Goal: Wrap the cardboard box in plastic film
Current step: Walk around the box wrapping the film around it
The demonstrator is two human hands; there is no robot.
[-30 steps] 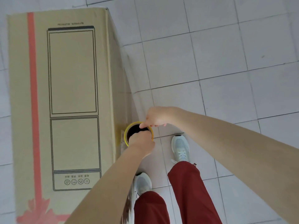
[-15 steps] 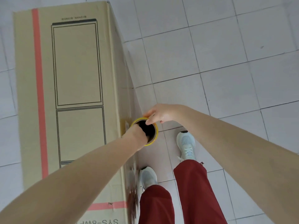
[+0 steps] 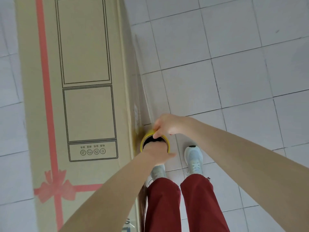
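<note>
A tall cardboard box with a pink ribbon print and black outline drawings stands on the floor at the left. A film roll with a yellow core rim is held upright against the box's right side. My left hand has its fingers down inside the core. My right hand pinches the far rim of the roll from above. Clear film lies stretched along the box's right face. The roll's lower part is hidden by my hands.
White tiled floor spreads to the right of the box. My feet in pale sneakers and my dark red trousers stand close beside the box's right side.
The box looms larger and reaches past the top of the frame. Both hands stay on the roll. My left forearm crosses less of the box face than half a second ago.
</note>
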